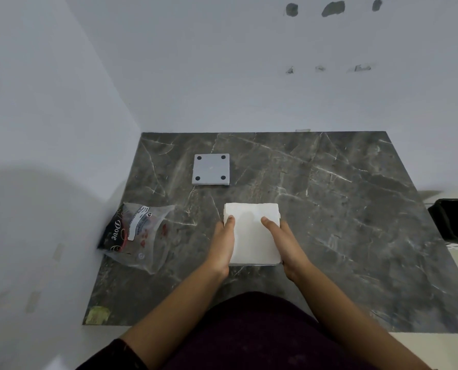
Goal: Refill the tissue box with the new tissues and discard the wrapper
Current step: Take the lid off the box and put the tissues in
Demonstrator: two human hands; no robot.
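A white stack of tissues rests on the dark marble tabletop. My left hand clasps its left side and my right hand clasps its right side, thumbs lying on top. A grey square panel with black round feet at its corners, apparently the tissue box's base, lies flat farther back. The empty clear plastic wrapper, printed with dark "Dove" lettering, lies crumpled at the table's left edge against the wall.
White walls close in the table at the back and left. A black bin stands beyond the table's right edge. A yellowish tape patch marks the front left corner.
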